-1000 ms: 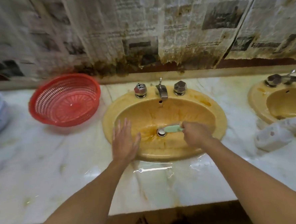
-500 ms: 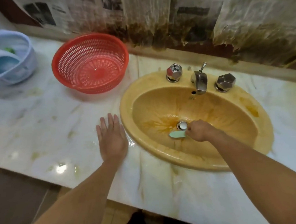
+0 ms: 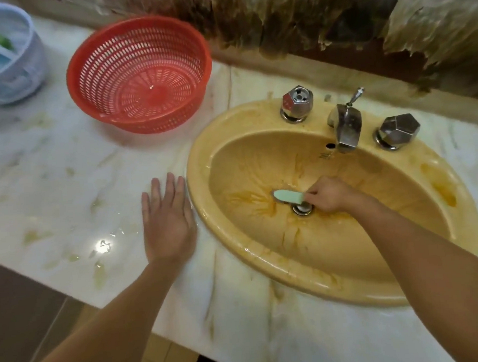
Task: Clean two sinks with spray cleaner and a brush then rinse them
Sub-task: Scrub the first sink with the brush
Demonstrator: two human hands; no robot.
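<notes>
1. A person's right hand reaches down into the bowl of a yellow sink. Its fingers are curled round one end of a mint-green brush.
2. The brush lies low in the bowl with its smooth back facing up. Its free end points toward the person's left, and its body crosses the upper edge of the metal drain.
3. The left hand rests palm down on the marble countertop. Its fingers are straight and close together and it holds nothing. Its thumb side lies just beside the sink's outer rim.
4. Orange-brown stains streak the bowl to the left of the drain. A darker orange patch marks the right-hand slope. Wet glints show along the near rim and on the counter by the left hand.
5. A chrome spout with a lift rod stands at the back of the sink, between two faceted chrome tap handles, one on the left and one on the right.
6. A red perforated basket sits open side up on the countertop, beyond the left hand and well apart from it.
7. A pale blue-white basket sits at the far left, partly cut by the frame. Its blue and green contents are too blurred to identify.
8. Torn, brown-stained newspaper hangs on the wall behind the counter.
</notes>
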